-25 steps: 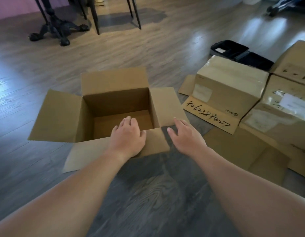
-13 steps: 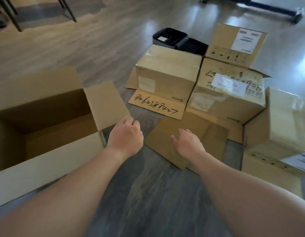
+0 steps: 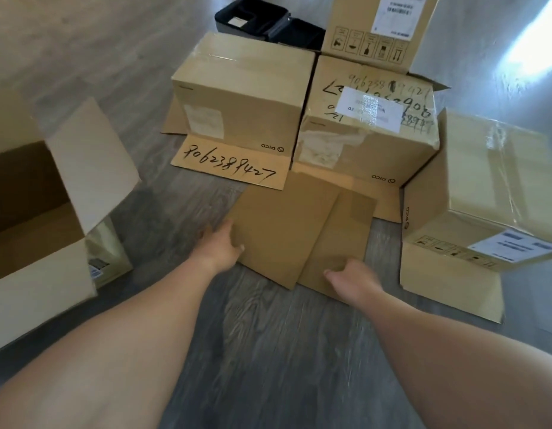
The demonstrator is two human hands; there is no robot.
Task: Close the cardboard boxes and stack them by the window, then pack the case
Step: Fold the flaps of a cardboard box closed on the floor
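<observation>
Two flat cardboard flaps [image 3: 284, 218] lie on the floor in front of a taped box with a white label [image 3: 358, 150]. My left hand [image 3: 220, 247] touches the left flap's near left edge, thumb on top of the card. My right hand [image 3: 356, 278] rests on the near edge of the right flap [image 3: 342, 233]; its fingertips are hidden. An open empty box [image 3: 36, 289] stands at the left with its flaps spread. A box with a numbered flap [image 3: 243, 88] sits behind the flaps. The open black case [image 3: 253, 17] lies at the back.
Another taped box [image 3: 485, 181] stands at the right, one flap on the floor. A box with printed handling symbols [image 3: 376, 26] sits at the back right. Grey wood floor [image 3: 284, 351] lies bare between my arms; bright glare falls at the top right.
My view and both hands have swung right, away from the open box. Both hands have dropped onto the flat flaps in front of the labelled box.
</observation>
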